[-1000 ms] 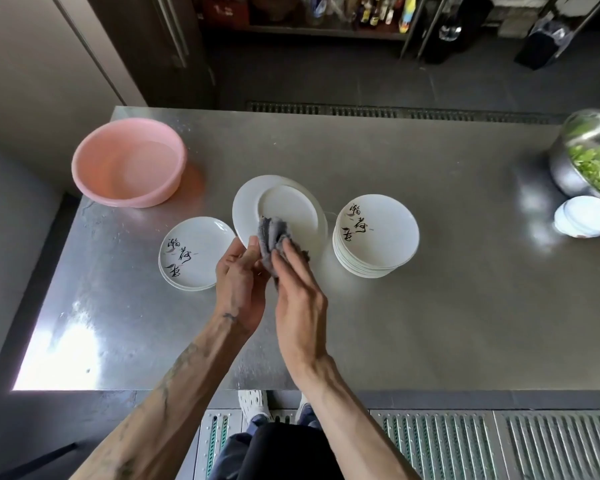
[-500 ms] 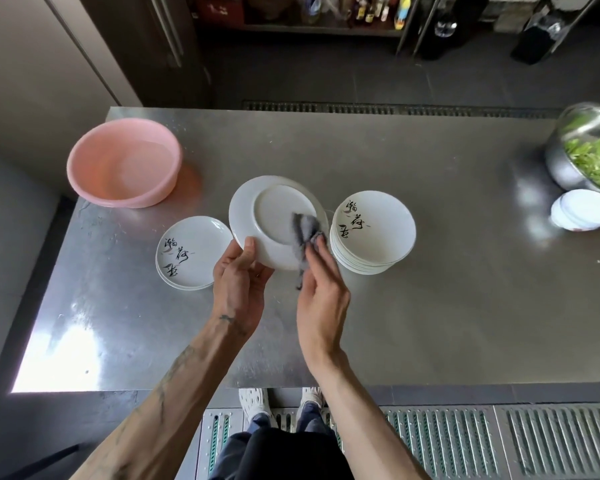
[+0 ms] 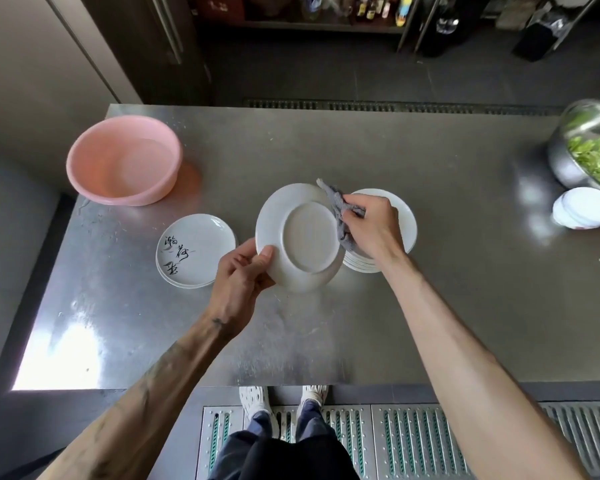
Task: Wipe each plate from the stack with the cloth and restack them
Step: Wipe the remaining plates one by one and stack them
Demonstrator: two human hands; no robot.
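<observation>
Both forearms reach in over the near edge of the steel desk [image 3: 326, 323]. Left hand [image 3: 238, 271] grips the plate [image 3: 302, 237] at its near-left rim, thumb on the underside, fingers curled beneath. The plate is off the desk, tilted, foot ring facing up. Right hand [image 3: 373, 226] is clenched on the bunched grey cloth [image 3: 338, 209], pressing it on the plate's far-right rim, directly over the taller stack [image 3: 400, 216]. My read: this is the back-of-plate wipe, rim pass. To do it well, use the left grip as the pivot and turn the plate in short steps so the cloth covers the full rim. Shift the grip once, or the patch under the thumb gets missed. Run the cloth inside the foot ring too, since water likely sits in that groove. The cloth is wadded, so contact is small, and spreading it flatter would cover more per stroke. Go light on pressure: it's a one-point grip on a glazed, probably damp plate hanging above the stack, so a slip could chip several. Then flip, check the face, and set it on the short pile [image 3: 194, 251] with black brushwork, just left of the left hand; I take that as the done pile. Farther back: pink basin [image 3: 123, 161] far left, steel bowl [image 3: 589, 147] of greens and small white discs [image 3: 584, 207] far right, well apart from the work.
</observation>
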